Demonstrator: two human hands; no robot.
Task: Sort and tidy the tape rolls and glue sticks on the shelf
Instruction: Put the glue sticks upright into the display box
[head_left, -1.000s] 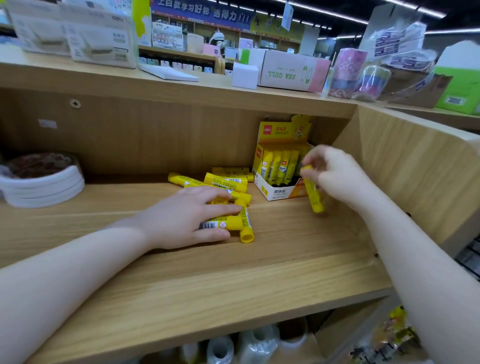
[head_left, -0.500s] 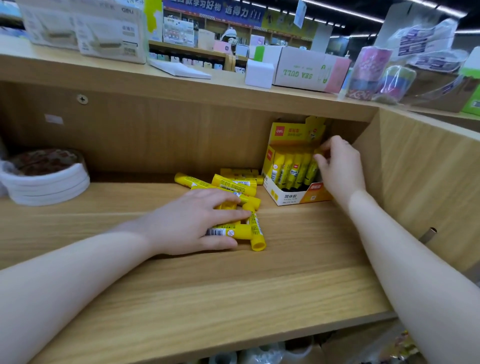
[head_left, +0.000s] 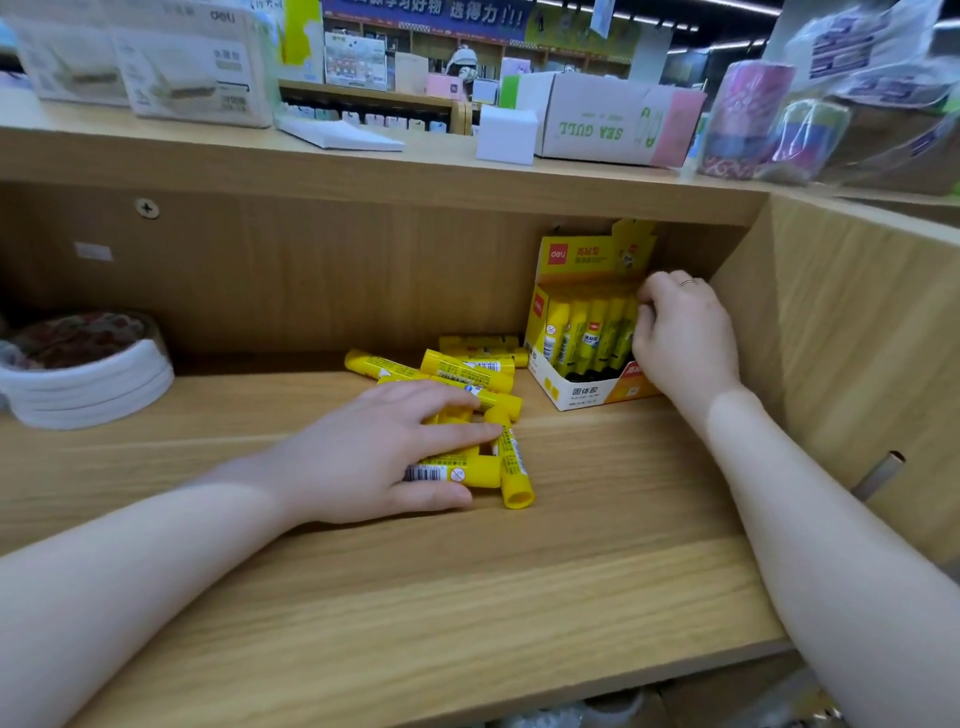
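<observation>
Head view: wooden shelf carrying loose yellow glue sticks in a scattered pile at centre, just left of a yellow display box of upright sticks. Left hand flat, fingers straight, pressing on the pile. Right hand curled at the box's right end, grasp hidden; stacked white tape rolls far left.

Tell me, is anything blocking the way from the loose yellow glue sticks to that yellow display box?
Nothing visible does: bare wooden shelf lies between the loose yellow glue sticks and the yellow display box, though the right hand is at its opening.
</observation>
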